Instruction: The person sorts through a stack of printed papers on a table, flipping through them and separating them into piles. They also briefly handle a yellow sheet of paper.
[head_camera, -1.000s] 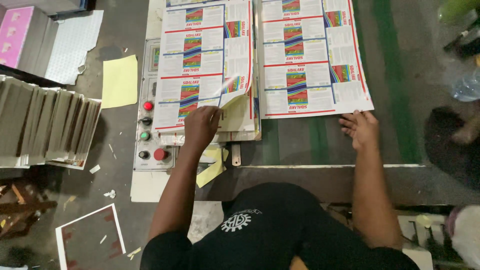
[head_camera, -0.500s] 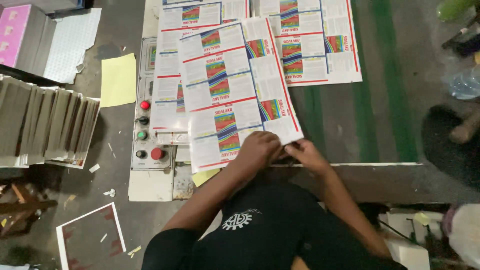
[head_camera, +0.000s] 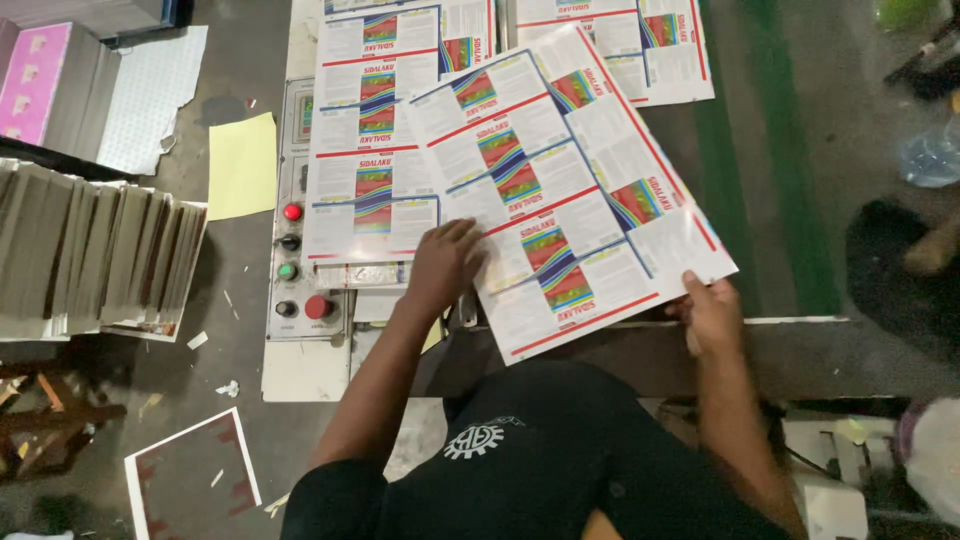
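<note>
A large printed sheet with rows of white labels, red borders and rainbow stripes lies tilted across the machine table. My left hand presses flat on its left lower part, fingers spread. My right hand pinches the sheet's lower right corner near the table's front edge. Under it at the left lies a stack of the same printed sheets. A second stack sits at the back right.
A control panel with red, black and green buttons sits left of the stacks. A yellow paper lies beside it. Upright grey boards stand at far left. A pink box rests at the back left. A green stripe runs along the table at right.
The top sheet came off the left stack and has swung rightward, now tilted. My hands, together at its bottom edge half a second ago, have spread apart to its left part and right corner.
</note>
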